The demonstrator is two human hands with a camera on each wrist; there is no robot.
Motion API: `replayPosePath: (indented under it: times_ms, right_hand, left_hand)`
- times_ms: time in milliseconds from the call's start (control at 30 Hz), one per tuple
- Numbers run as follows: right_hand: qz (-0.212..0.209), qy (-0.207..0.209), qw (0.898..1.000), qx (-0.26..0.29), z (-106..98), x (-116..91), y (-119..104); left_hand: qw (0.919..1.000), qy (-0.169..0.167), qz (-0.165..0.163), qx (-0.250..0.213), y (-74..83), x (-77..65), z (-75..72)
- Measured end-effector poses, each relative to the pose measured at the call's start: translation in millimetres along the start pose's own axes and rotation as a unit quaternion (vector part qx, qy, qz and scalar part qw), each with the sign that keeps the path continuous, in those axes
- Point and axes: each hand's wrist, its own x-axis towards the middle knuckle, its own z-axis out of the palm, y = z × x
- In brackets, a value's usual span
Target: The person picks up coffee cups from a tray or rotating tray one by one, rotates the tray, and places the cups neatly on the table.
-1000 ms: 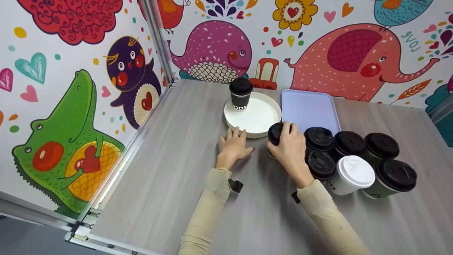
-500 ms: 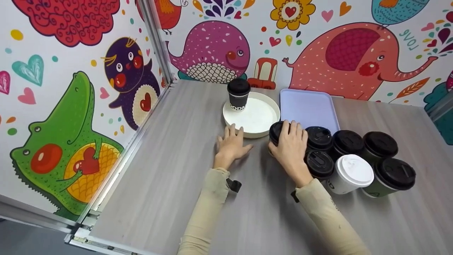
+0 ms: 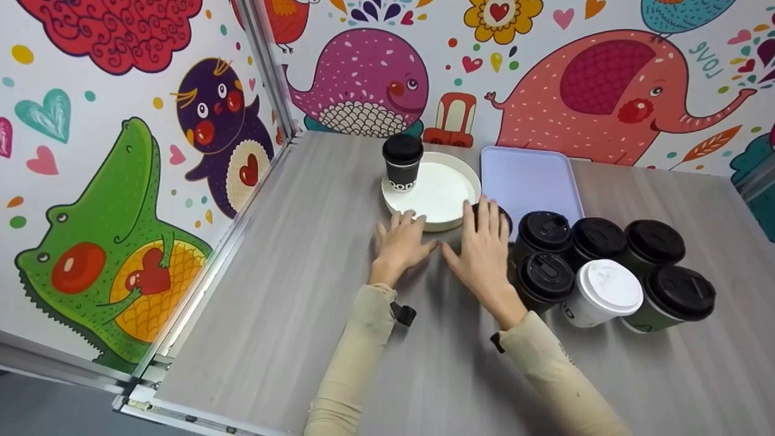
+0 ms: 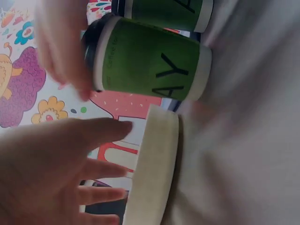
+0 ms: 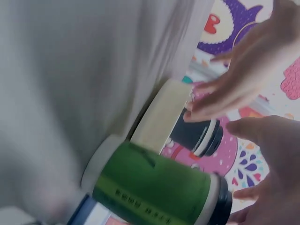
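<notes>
My left hand [image 3: 399, 247] lies with spread fingers at the near rim of the round white tray [image 3: 445, 227]; whether it touches the rim I cannot tell. On that tray's left part stands a dark paper cup with a black lid [image 3: 402, 163]. My right hand [image 3: 483, 260] has its fingers stretched out over a black-lidded cup beside the tray, hiding most of it in the head view. From the right wrist, a green paper cup [image 5: 154, 185] shows its side, and the fingers are near its lid without curling round it. The left wrist view also shows a green cup [image 4: 152, 58].
Several lidded cups stand close together to the right, among them one with a white lid [image 3: 610, 287] and a green one [image 3: 651, 315]. Behind them lies a lilac rectangular tray [image 3: 530, 178]. Printed wall panels bound the table [image 3: 272, 272] at the back and left.
My right hand has loosened from the black-lidded cup, straightened its fingers and shifted left. That cup now sits slightly farther right, nearer the lilac tray. The left hand has barely moved.
</notes>
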Motion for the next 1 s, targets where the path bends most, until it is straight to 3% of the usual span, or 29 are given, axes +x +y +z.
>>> replayPosePath:
  times_ms: [100,267,400,667,767,1000]
  right_hand:
    - [-0.026,0.015,0.999,0.025,4,-1,-5]
    - [-0.034,0.017,0.997,0.060,8,0,-9]
    - [-0.035,0.023,0.995,0.088,10,4,-10]
    - [-0.030,0.055,0.991,0.116,13,15,-16]
    - [-0.040,0.064,0.989,0.125,13,23,-22]
    - [-0.037,0.006,0.989,0.144,26,60,-41]
  left_hand:
    - [0.9997,0.022,-0.013,0.001,-3.2,2.4,-0.1]
    - [0.9996,0.014,-0.021,0.008,-3.4,2.0,-0.9]
    - [0.9999,0.015,0.002,0.002,0.6,0.0,0.3]
    - [0.9952,0.032,0.081,-0.044,2.4,-2.2,1.8]
    - [0.9933,0.039,0.086,-0.066,-0.1,-2.7,1.0]
    - [0.9953,0.043,0.059,-0.064,-4.7,-4.8,2.2]
